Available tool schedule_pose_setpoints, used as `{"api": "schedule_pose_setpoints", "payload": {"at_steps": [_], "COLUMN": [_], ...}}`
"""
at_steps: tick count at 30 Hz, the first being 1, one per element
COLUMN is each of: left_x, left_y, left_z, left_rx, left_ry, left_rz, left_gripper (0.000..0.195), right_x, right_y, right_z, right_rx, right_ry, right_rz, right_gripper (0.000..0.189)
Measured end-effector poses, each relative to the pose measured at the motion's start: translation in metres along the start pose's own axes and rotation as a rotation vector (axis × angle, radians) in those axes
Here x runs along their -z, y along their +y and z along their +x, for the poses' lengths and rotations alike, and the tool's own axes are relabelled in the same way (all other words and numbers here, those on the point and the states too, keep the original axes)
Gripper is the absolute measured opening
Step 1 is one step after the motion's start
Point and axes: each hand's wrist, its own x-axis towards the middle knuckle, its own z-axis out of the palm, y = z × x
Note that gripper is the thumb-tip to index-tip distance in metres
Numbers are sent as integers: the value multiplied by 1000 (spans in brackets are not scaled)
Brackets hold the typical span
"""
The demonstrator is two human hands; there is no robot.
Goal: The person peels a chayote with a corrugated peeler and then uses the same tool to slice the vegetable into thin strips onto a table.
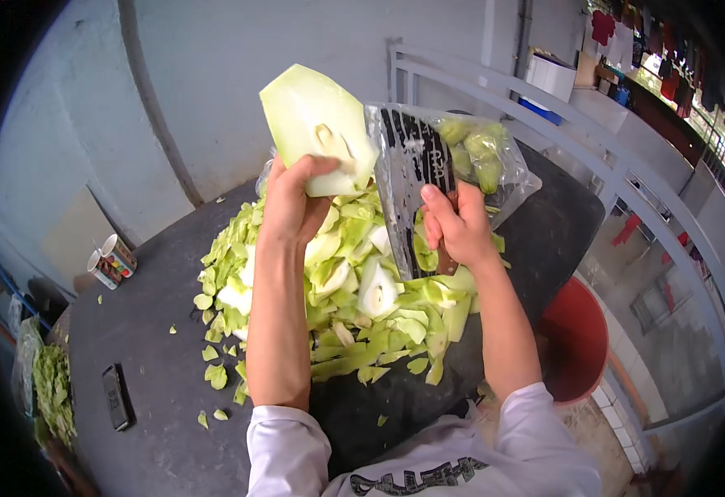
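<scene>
My left hand (300,196) holds up a large pale-green piece of chayote (313,118), its cut face and seed hollow towards me. In my right hand (459,217) is a broad cleaver (409,168) with a wooden handle, blade pointing up and away. The blade stands just right of the chayote piece; whether the two touch I cannot tell. Beneath both hands lies a heap of green peelings (337,248). A cut piece of chayote with its seed showing (378,292) rests on the heap.
Whole chayotes (480,149) sit in a clear plastic bag on the dark table (170,385). Two paper cups (111,261) and a phone (117,396) are at the left. A red bucket (577,341) stands beside the table at right, near a grey metal railing (617,164).
</scene>
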Motion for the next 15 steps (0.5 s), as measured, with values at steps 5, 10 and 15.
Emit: {"api": "schedule_pose_setpoints", "payload": {"at_steps": [5, 10, 15], "left_x": [-9, -6, -13], "left_y": [3, 15, 3], "left_z": [-3, -6, -9], "left_rx": [-108, -180, -148], "left_ry": [112, 63, 20], "left_rz": [66, 131, 165], "left_gripper": [48, 47, 49], "right_x": [0, 0, -5], "right_y": [3, 0, 1], "right_z": [-1, -2, 0], "right_rx": [-18, -28, 30], "right_ry": [-28, -44, 23], "right_rz": [-57, -102, -44], "right_gripper": [33, 32, 33]}}
